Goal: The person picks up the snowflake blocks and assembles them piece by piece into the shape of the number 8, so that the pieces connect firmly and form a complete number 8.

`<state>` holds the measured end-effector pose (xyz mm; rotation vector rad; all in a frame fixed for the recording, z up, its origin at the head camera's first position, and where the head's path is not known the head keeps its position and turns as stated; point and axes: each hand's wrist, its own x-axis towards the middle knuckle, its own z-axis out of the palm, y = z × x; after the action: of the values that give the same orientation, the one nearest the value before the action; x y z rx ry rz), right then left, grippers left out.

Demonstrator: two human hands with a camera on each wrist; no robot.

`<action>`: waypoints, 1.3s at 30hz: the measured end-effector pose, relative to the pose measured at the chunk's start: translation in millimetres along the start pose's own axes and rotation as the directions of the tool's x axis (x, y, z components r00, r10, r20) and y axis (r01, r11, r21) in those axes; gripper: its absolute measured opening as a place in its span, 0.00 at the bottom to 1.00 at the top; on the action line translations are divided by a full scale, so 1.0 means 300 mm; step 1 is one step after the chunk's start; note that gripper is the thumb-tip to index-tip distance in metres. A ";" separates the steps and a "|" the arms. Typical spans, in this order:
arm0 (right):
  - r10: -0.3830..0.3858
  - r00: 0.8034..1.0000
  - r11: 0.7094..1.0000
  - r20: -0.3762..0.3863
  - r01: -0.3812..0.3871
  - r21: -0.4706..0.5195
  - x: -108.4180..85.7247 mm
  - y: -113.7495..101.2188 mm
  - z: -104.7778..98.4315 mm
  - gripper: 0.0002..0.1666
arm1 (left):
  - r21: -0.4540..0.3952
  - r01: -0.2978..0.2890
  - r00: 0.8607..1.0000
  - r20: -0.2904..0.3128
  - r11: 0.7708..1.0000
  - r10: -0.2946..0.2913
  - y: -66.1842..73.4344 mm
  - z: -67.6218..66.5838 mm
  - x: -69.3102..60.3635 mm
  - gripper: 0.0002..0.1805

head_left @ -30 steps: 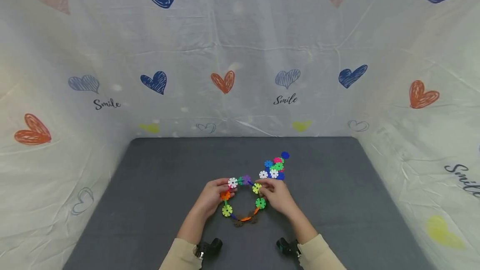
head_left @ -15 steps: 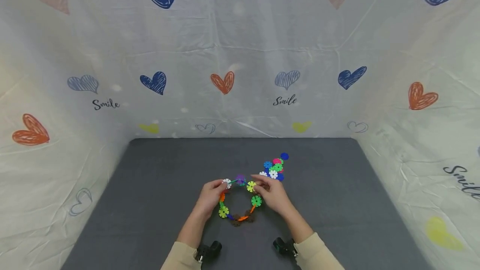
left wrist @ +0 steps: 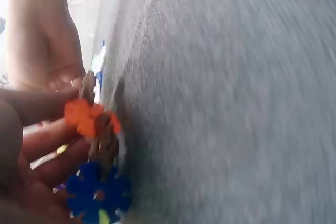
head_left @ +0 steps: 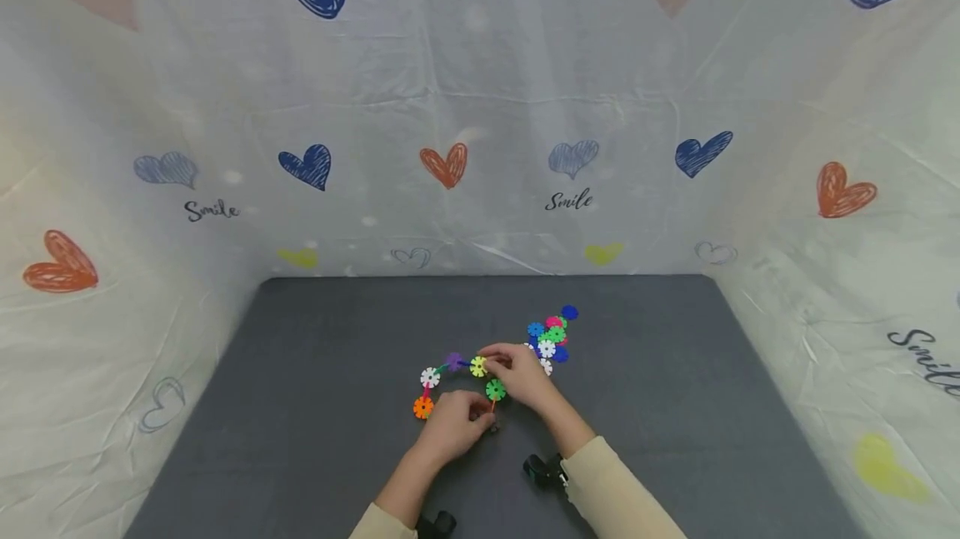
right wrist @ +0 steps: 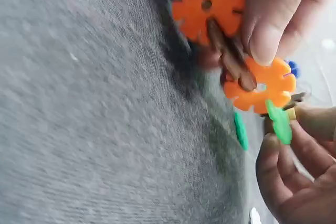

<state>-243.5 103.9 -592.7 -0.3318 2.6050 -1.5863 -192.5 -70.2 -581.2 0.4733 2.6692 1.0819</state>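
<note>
A ring of interlocking plastic snowflake discs (head_left: 496,390) lies between both hands in the head view. My left hand (head_left: 452,425) reaches across its near side and pinches the ring by an orange disc (right wrist: 261,85). In the right wrist view, that thumb presses beside the orange disc. My right hand (head_left: 519,374) pinches the ring at the yellow disc (head_left: 478,366). White, purple and orange discs form the far left of the ring. The left wrist view shows a blue disc (left wrist: 98,192) hanging beside brown ones. The left hand hides the ring's near side in the head view.
A small pile of loose snowflake discs (head_left: 556,332), blue, green, white and pink, lies beyond the right hand. Dark grey cloth (head_left: 315,372) covers the table. A white curtain (head_left: 510,64) with printed hearts encloses the back and sides.
The ring has shifted left. My left hand has let go of it near the white disc and taken hold lower right. My right hand has moved left, still at the yellow disc.
</note>
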 end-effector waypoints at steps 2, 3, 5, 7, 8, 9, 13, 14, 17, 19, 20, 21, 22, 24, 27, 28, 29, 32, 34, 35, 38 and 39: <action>-0.028 0.999 0.997 -0.023 0.027 -0.073 0.013 0.003 0.007 0.14 | -0.030 0.051 0.998 -0.045 0.998 -0.052 -0.003 0.006 0.005 0.07; -0.043 0.998 0.992 -0.039 0.038 -0.124 0.018 0.006 0.010 0.14 | -0.040 0.069 0.995 -0.071 0.997 -0.072 -0.005 0.006 0.007 0.05; -0.051 0.997 0.973 -0.055 0.038 -0.230 0.021 0.014 0.016 0.15 | -0.055 0.100 0.988 -0.116 0.993 -0.106 -0.008 0.001 0.010 0.05; -0.040 0.999 0.946 -0.035 0.026 -0.322 0.020 0.021 0.021 0.15 | -0.073 0.129 0.981 -0.133 0.989 -0.138 -0.011 -0.006 0.014 0.05; -0.027 0.999 0.934 -0.020 0.018 -0.357 0.019 0.024 0.023 0.15 | -0.085 0.139 0.980 -0.132 0.987 -0.149 -0.012 -0.011 0.016 0.06; -0.011 1.000 0.923 -0.005 0.008 -0.384 0.017 0.026 0.024 0.15 | -0.103 0.143 0.979 -0.128 0.984 -0.156 -0.013 -0.016 0.018 0.07; 0.020 1.000 0.902 0.018 -0.010 -0.433 0.008 0.020 0.028 0.14 | -0.231 0.146 0.984 -0.070 0.962 -0.166 -0.018 -0.036 0.017 0.12; 0.016 1.000 0.898 0.016 -0.007 -0.440 0.006 0.018 0.027 0.13 | -0.255 0.147 0.985 -0.055 0.956 -0.166 -0.020 -0.040 0.016 0.14; 0.035 0.999 0.905 0.017 -0.025 -0.425 -0.003 0.010 0.018 0.10 | -0.277 0.157 0.984 -0.033 0.948 -0.173 -0.019 -0.046 0.014 0.21; 0.070 0.997 0.923 0.021 -0.057 -0.379 -0.012 0.010 0.006 0.10 | -0.237 0.156 0.984 -0.050 0.959 -0.172 -0.017 -0.043 0.013 0.23; 0.094 0.995 0.936 0.021 -0.081 -0.344 -0.018 0.010 -0.002 0.10 | -0.202 0.148 0.984 -0.067 0.968 -0.164 -0.016 -0.041 0.014 0.22; 0.118 0.993 0.949 0.019 -0.107 -0.296 -0.024 0.011 -0.011 0.11 | -0.159 0.134 0.984 -0.092 0.978 -0.150 -0.016 -0.038 0.015 0.21; 0.138 0.990 0.962 0.016 -0.130 -0.240 -0.031 0.013 -0.019 0.11 | -0.111 0.120 0.984 -0.118 0.987 -0.133 -0.015 -0.034 0.016 0.20; 0.159 0.987 0.982 0.007 -0.157 -0.107 -0.046 0.020 -0.034 0.11 | 0.007 0.073 0.982 -0.176 0.997 -0.070 -0.015 -0.028 0.017 0.19; 0.130 0.991 0.989 -0.015 -0.129 0.074 -0.072 0.029 -0.049 0.09 | 0.164 0.007 0.968 -0.248 0.987 0.035 -0.014 -0.022 0.019 0.20; 0.107 0.994 0.989 -0.022 -0.104 0.110 -0.081 0.030 -0.052 0.08 | 0.201 -0.011 0.963 -0.261 0.979 0.064 -0.012 -0.021 0.019 0.21; 0.081 0.996 0.989 -0.031 -0.077 0.129 -0.089 0.030 -0.053 0.07 | 0.237 -0.031 0.958 -0.269 0.971 0.096 -0.010 -0.022 0.019 0.21; -0.006 0.997 0.997 -0.074 0.012 0.082 -0.113 0.025 -0.052 0.05 | 0.316 -0.078 0.953 -0.256 0.945 0.164 0.003 -0.026 0.021 0.21; -0.044 0.993 0.998 -0.108 0.048 0.033 -0.127 0.024 -0.049 0.04 | 0.357 -0.106 0.954 -0.226 0.928 0.196 0.014 -0.028 0.020 0.21; -0.059 0.990 0.998 -0.127 0.061 0.011 -0.133 0.025 -0.048 0.03 | 0.373 -0.121 0.955 -0.210 0.920 0.211 0.019 -0.029 0.019 0.21; -0.083 0.981 0.997 -0.175 0.083 -0.010 -0.148 0.027 -0.045 0.04 | 0.398 -0.142 0.956 -0.182 0.907 0.229 0.034 -0.030 0.017 0.21; -0.092 0.978 0.996 -0.187 0.092 -0.011 -0.153 0.028 -0.045 0.05 | 0.405 -0.146 0.955 -0.179 0.902 0.236 0.038 -0.031 0.015 0.20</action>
<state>-202.4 129.6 -596.2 -0.3228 2.7673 -1.7236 -197.4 -66.7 -567.0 0.7404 3.1101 0.6752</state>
